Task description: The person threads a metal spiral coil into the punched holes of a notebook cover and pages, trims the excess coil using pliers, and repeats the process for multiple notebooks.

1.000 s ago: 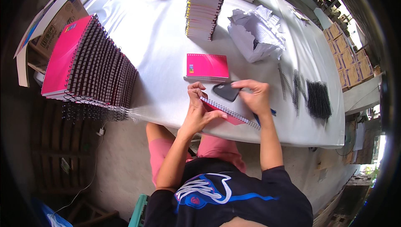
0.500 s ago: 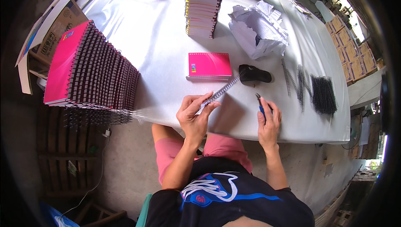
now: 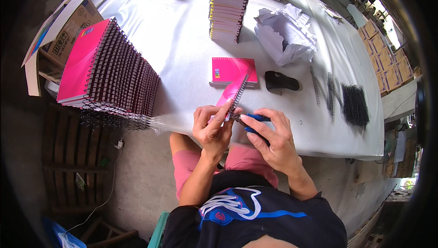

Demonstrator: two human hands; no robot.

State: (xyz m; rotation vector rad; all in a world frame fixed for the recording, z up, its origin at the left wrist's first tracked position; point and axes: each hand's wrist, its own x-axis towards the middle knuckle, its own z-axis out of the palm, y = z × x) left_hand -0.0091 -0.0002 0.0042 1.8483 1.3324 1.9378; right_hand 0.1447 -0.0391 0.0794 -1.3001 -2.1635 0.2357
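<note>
My left hand (image 3: 211,127) holds a pink spiral notebook (image 3: 233,95) on edge at the near side of the white table (image 3: 182,43), its black wire binding facing right. In my right hand (image 3: 269,136) is a blue-handled plier tool (image 3: 253,119), and its tip meets the lower end of the wire binding. Both hands are close together just over the table's front edge. A second pink notebook (image 3: 233,69) lies flat beyond them.
A slanted row of bound pink notebooks (image 3: 107,77) fills the left side. Tall stacks of unbound notebooks (image 3: 228,6) stand at the back. Crumpled white paper (image 3: 285,36), a black tool (image 3: 281,81) and loose black wire coils (image 3: 353,104) lie to the right. Cardboard boxes (image 3: 381,52) stand beyond.
My right hand has come from the table at the right to the notebook with the blue tool. The notebook now stands steeper on edge in my left hand.
</note>
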